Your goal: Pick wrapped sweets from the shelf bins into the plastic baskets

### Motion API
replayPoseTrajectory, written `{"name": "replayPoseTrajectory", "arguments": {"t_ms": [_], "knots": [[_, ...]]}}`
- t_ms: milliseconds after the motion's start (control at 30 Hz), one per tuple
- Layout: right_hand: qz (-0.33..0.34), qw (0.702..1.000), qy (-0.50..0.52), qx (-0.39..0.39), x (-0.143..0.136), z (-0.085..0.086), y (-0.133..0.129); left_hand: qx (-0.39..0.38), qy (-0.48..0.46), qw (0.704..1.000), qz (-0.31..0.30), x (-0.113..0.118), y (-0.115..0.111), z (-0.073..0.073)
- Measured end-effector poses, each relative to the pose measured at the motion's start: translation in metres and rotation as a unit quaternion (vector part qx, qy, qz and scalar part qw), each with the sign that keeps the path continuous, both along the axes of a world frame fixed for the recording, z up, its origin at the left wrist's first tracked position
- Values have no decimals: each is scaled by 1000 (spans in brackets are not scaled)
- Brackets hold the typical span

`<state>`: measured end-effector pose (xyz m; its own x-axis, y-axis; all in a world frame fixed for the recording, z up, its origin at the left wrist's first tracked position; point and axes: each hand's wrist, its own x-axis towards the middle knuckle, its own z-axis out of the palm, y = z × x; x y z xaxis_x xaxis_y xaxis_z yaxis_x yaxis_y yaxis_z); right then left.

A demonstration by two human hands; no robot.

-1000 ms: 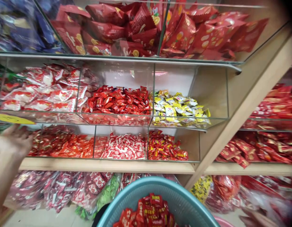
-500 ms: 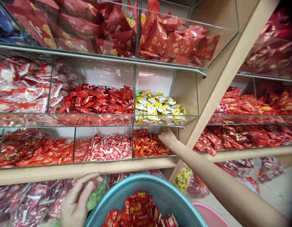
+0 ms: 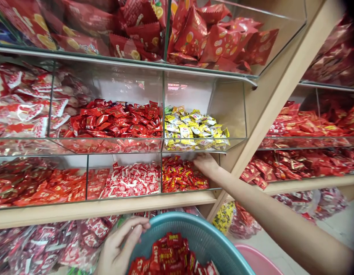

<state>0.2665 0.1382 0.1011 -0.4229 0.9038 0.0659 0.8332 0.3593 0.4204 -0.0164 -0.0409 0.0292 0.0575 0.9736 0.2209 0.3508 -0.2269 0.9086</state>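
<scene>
My right hand (image 3: 206, 165) reaches into a lower shelf compartment, at the back right of a heap of red-and-yellow wrapped candies (image 3: 179, 173). Its fingertips are hidden, so whether it grasps any candy does not show. My left hand (image 3: 121, 244) is at the left rim of a teal plastic basket (image 3: 222, 238), its fingers loosely bent, thumb apart, nothing in it. Whether it touches the rim I cannot tell. Inside the basket lies a pile of red wrapped candies (image 3: 168, 254).
Clear dividers separate red-and-white candies (image 3: 133, 179), yellow-and-white candies (image 3: 191, 128) and red candies (image 3: 116, 120). Large red packets (image 3: 191, 34) fill the upper shelf. A slanted wooden post (image 3: 268, 103) stands right. Below are bagged sweets (image 3: 39, 244) and a pink tub (image 3: 255, 259).
My left hand has moved right, from beside the basket to over its left rim. My right hand stays in the same compartment. The view has shifted slightly.
</scene>
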Motion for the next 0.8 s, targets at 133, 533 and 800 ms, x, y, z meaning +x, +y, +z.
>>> {"name": "replayPoseTrajectory", "arguments": {"t_ms": [133, 533, 800], "knots": [[17, 999, 7, 34, 12, 15, -30, -90, -103, 990, -39, 22, 11, 8], [177, 888, 421, -62, -8, -1, -153, -223, -270, 927, -133, 79, 6, 43], [219, 873, 428, -81, -28, -21, -195, -215, -269, 937, -66, 59, -12, 25]]}}
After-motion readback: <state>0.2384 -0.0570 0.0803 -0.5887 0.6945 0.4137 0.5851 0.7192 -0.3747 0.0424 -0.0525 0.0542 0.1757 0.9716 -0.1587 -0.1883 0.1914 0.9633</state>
